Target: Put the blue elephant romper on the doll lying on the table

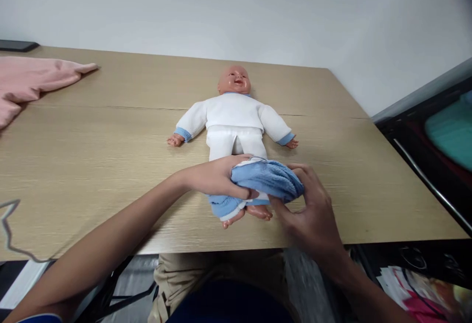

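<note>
1. Fingers (239, 192) of my left hand (214, 178) are curled closed on the blue garment (267, 178), with the thumb under its bunched roll and the knuckles over the top. My right hand (313, 210) pinches the garment's right end in a narrow grip, fingertips pressed into the fleece.
2. That garment sits gathered around the lower legs of the doll (234, 111), just above its bare feet (254, 212). The doll lies on its back on the tabletop (110, 156), head away from me and arms spread, dressed in white.
3. As I read it, the step in hand is working the bunched fleece along the legs. I would hold both sides level so the gathered band does not twist or snag on one foot.
4. The feet lie near the tabletop's front edge. I judge that any pull should run along the legs, with one hand steadying the doll so it does not slide toward me.
5. A pink cloth (29, 82) lies well apart at the far left, so it should not get in the way.
</note>
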Demonstrator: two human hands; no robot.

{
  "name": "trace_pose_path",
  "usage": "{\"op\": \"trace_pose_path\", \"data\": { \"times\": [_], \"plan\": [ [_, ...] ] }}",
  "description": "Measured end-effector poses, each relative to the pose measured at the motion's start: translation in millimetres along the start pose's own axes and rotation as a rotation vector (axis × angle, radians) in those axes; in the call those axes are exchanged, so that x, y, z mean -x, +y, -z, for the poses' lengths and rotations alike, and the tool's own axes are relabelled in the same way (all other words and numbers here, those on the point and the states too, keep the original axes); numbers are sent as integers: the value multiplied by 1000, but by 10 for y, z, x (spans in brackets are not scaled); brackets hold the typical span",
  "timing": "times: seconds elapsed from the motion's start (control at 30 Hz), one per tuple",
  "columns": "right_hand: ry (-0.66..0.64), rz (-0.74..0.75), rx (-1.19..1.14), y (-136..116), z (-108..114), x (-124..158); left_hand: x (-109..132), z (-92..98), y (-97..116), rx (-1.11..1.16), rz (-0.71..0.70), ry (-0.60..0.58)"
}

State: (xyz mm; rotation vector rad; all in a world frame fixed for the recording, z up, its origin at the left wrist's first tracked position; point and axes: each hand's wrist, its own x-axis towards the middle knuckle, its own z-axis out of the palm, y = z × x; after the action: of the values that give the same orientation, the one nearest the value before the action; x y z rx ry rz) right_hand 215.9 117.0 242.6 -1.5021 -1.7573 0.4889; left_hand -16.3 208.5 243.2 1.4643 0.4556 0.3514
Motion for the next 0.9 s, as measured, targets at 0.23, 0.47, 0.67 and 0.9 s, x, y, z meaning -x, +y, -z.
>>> {"op": "trace_pose_path", "data": {
  "times": [0.23,0.47,0.67,0.9],
  "plan": [
    [-250,-279,78,109,92,59,-44,-134,49,-326,131,207],
    [-528,-395,50,149,97,102,-27,-314,44,-705,329,154],
    [-560,-352,-79,296,97,219,3,-340,-38,-786,244,38],
    [-421,-292,-375,496,-72,448,50,-229,-118,-475,65,102]
  ]
}}
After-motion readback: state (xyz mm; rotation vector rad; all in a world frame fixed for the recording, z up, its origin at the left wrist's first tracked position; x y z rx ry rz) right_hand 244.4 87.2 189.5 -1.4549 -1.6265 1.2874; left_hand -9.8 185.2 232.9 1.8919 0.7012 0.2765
